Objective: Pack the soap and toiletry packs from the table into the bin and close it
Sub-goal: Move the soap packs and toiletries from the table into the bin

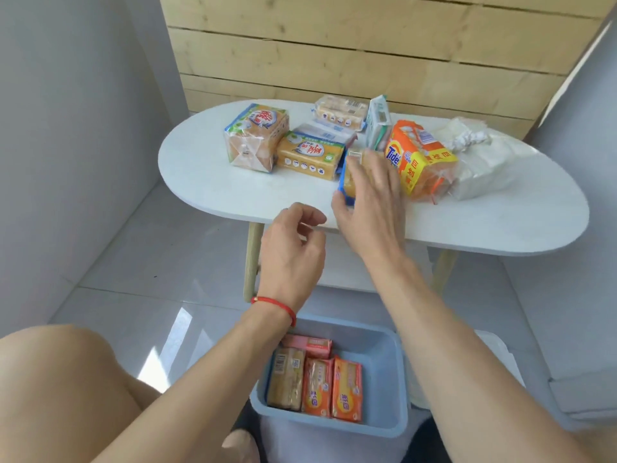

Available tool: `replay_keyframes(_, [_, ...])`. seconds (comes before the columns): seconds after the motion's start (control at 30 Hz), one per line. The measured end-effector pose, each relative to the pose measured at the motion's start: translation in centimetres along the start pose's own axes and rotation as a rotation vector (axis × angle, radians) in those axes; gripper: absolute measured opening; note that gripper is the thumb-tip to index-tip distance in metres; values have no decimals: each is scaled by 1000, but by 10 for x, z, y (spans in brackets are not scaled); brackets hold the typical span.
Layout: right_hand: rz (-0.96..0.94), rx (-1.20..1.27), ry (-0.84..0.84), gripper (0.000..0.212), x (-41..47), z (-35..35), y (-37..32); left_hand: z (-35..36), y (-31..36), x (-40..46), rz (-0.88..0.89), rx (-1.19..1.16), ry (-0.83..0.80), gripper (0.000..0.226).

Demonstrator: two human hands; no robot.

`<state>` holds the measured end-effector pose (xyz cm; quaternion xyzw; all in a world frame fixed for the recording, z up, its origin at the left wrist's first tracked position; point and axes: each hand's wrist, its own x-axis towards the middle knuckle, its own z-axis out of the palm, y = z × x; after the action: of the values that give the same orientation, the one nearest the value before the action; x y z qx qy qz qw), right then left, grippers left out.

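Right hand (370,198) lies over a soap pack with blue edging (348,182) near the front of the white oval table (213,182), thumb at the pack's near end and fingers spread across its top; motion blur makes it hard to say whether the grip has fully closed. Left hand (292,248) hovers at the table's front edge, fingers loosely curled and holding nothing, with a red string bracelet (277,304) around the wrist.

Glossy plastic wrap covers the blocky packs on the smooth tabletop: a large multi-bar soap pack (255,140) at the left, a yellow bar pack (310,157) beside it, a clear-wrapped pack (340,111) behind, an upright white and green carton (379,123), an orange Tide pack (419,158), and a crinkled translucent bag of white packs (480,158) at the right.

Below on the tiled floor, the pale blue rectangular bin (384,379) stands open, with four wrapped bars (317,379) standing side by side along its left part. Both forearms cross above its rim. A bare knee (66,379) fills the lower left, and wooden planks (367,51) back the table.
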<state>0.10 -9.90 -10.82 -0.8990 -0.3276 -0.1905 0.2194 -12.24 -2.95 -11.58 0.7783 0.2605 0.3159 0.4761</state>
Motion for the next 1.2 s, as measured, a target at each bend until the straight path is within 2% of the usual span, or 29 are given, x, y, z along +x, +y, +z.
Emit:
replay_keyframes(0.03, [-2, -65, -122, 54, 8, 1, 4, 2, -2, -2, -50, -26, -10, 24])
replay_keyframes(0.1, [2, -86, -175, 54, 10, 4, 7, 6, -5, -7, -163, -111, -30, 24])
replay_keyframes(0.2, [43, -87, -28, 40, -8, -4, 1, 11, -9, -12, -256, -157, -57, 23])
replay_keyframes(0.3, [8, 82, 119, 21, -39, -13, 1, 13, -11, -11, -413, -322, -128, 19])
replay_keyframes(0.4, [-62, 324, 169, 31, -80, -16, 5, 14, -9, -15, -620, -696, -335, 31])
replay_keyframes(0.5, [-114, 497, 53, 48, -122, -11, 6, 12, -26, -24, -571, -740, -427, 34])
replay_keyframes(0.57, [-10, 645, 11, 49, -149, -2, 15, 7, -46, -33, -559, -646, -518, 32])
replay_keyframes(0.6, [129, 698, -25, 49, -158, 4, 21, 6, -58, -39, -589, -603, -577, 34])
replay_keyframes(0.67, [485, 791, -307, 51, -172, 15, 34, 9, -81, -54, -714, -549, -637, 37])
replay_keyframes(0.73, [704, 887, -650, 36, -186, 32, 47, 17, -97, -70, -832, -491, -646, 37])
replay_keyframes(0.77, [749, 882, -727, 28, -193, 42, 53, 20, -104, -75, -840, -382, -650, 37])
replay_keyframes(0.83, [838, 789, -770, 25, -207, 59, 62, 20, -124, -77, -675, 75, -635, 36])
replay_keyframes(0.9, [885, 587, -813, 29, -220, 77, 71, 10, -147, -75, -443, 587, -519, 28])
replay_keyframes(0.97, [848, 407, -882, 30, -232, 95, 75, -2, -169, -77, -422, 821, -508, 25])
replay_keyframes(1.07, [786, 340, -940, 29, -241, 116, 68, -6, -186, -89, -558, 844, -655, 28])
replay_keyframes(1.2, [766, 343, -1016, 23, -251, 141, 52, -4, -192, -96, -553, 846, -649, 39])
